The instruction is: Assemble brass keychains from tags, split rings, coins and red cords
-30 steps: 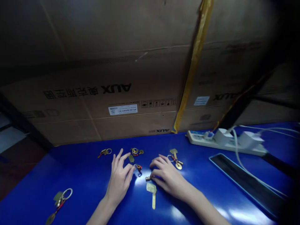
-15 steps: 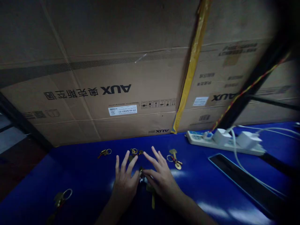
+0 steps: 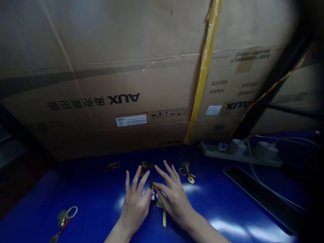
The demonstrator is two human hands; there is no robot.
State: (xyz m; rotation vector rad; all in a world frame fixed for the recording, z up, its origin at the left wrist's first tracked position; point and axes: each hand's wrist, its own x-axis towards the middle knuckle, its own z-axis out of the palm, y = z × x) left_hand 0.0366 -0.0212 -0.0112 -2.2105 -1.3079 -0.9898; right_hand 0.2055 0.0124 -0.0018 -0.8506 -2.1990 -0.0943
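Observation:
My left hand [image 3: 135,207] is low in the middle of the head view, three fingers fanned out. Its thumb side closes on a small brass keychain [image 3: 164,218], though the grip itself is partly hidden. Opposite it, my right hand [image 3: 176,197] pinches the same keychain between thumb and index finger, the other fingers raised. A dark round end shows above the pinch, and a flat brass piece hangs below, beside the right palm. Just beyond my fingertips lies another keychain [image 3: 144,164], partly covered by the left fingers.
More brass keychains lie on the blue tabletop [image 3: 96,199]: one at far left [image 3: 111,166], one at right [image 3: 187,172], one at near left [image 3: 66,216]. A power strip [image 3: 215,149] with plugs and a dark flat panel [image 3: 255,195] are at right. Cardboard boxes [image 3: 101,81] stand behind.
The view has shifted slightly, and the near-left keychain shows more fully. Both hands keep almost the same pose around the keychain between them.

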